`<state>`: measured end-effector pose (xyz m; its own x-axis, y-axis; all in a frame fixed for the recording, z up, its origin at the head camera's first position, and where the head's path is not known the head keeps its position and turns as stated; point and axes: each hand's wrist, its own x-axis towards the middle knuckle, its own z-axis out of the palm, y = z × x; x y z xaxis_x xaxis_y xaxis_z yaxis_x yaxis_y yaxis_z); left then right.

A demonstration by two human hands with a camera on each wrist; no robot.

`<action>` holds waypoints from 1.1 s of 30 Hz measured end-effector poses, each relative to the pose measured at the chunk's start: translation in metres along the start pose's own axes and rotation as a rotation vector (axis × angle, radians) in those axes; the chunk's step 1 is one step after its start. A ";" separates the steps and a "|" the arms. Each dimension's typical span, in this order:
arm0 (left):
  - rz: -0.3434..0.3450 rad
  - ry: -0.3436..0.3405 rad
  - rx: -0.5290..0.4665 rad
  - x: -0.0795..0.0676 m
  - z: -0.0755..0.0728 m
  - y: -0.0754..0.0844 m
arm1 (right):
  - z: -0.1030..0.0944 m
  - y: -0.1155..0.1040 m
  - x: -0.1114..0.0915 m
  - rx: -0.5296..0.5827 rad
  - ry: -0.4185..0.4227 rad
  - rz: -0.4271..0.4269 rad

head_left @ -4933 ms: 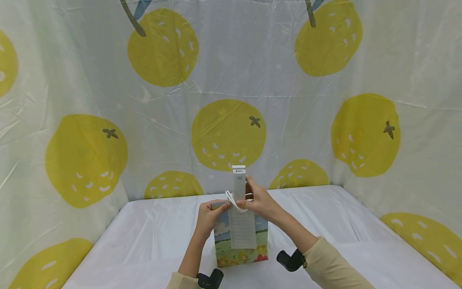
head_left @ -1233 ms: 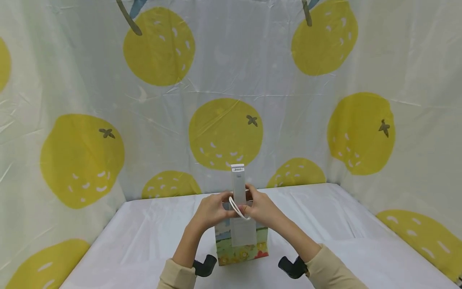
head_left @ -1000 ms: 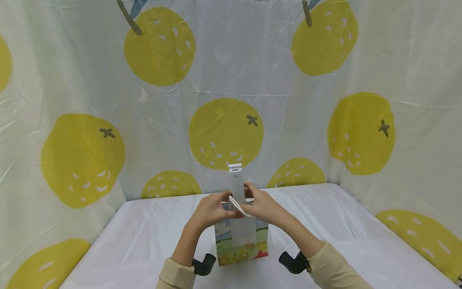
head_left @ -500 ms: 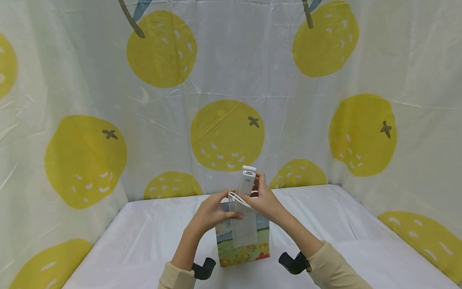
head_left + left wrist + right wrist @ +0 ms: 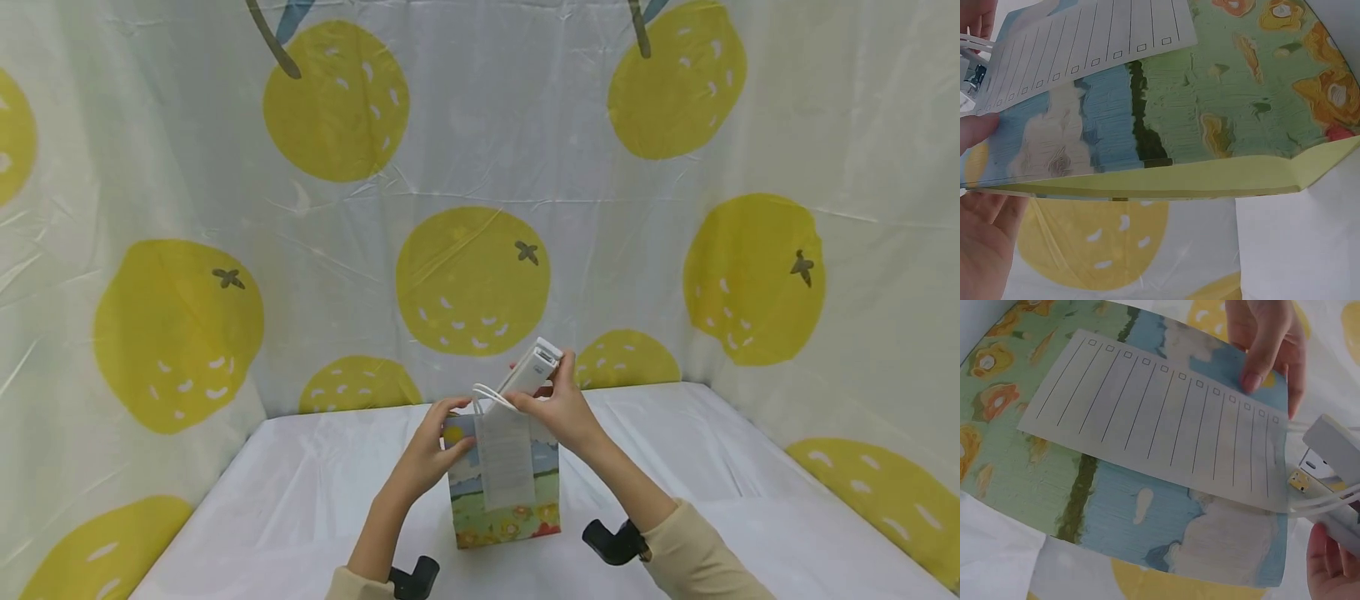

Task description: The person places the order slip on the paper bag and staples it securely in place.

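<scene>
A paper gift bag [image 5: 468, 496] with a painted landscape stands upright on the table. On its front lies a pale slip [image 5: 1160, 419] with lines and small check boxes. My left hand [image 5: 422, 454] pinches the bag's upper left edge, thumb in front and fingers behind, as the left wrist view shows. My right hand [image 5: 567, 414] grips a long white bar-shaped device [image 5: 530, 371] with a slot in its end. The device leans to the right over the bag's top; its lower end is hidden. White cord loops [image 5: 491, 393] cross in front of it.
The table [image 5: 322, 492] has a white cloth. Behind it hangs a pale curtain [image 5: 585, 200] printed with large yellow fruit. A black camera mount sits on the left wrist [image 5: 415, 577] and another on the right wrist [image 5: 615, 542].
The white device, upright a second ago, now tilts to the right as the right hand has moved up and right. The left hand has shifted left, away from the device, to the bag's edge.
</scene>
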<state>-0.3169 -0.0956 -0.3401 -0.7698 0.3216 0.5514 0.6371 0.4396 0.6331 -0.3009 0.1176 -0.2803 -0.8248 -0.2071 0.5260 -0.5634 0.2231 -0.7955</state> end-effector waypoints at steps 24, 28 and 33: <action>-0.068 0.007 -0.051 -0.006 0.000 -0.001 | -0.023 0.021 -0.011 -0.104 0.202 -0.276; -0.063 0.008 -0.041 -0.006 0.000 0.000 | -0.027 0.023 -0.014 -0.057 0.247 -0.269; -0.058 0.011 -0.076 -0.006 0.000 -0.001 | -0.031 0.026 -0.020 -0.033 0.317 -0.298</action>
<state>-0.3130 -0.0975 -0.3443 -0.8052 0.2885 0.5181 0.5930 0.3917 0.7035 -0.3008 0.1574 -0.3016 -0.5964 0.0349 0.8019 -0.7763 0.2288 -0.5874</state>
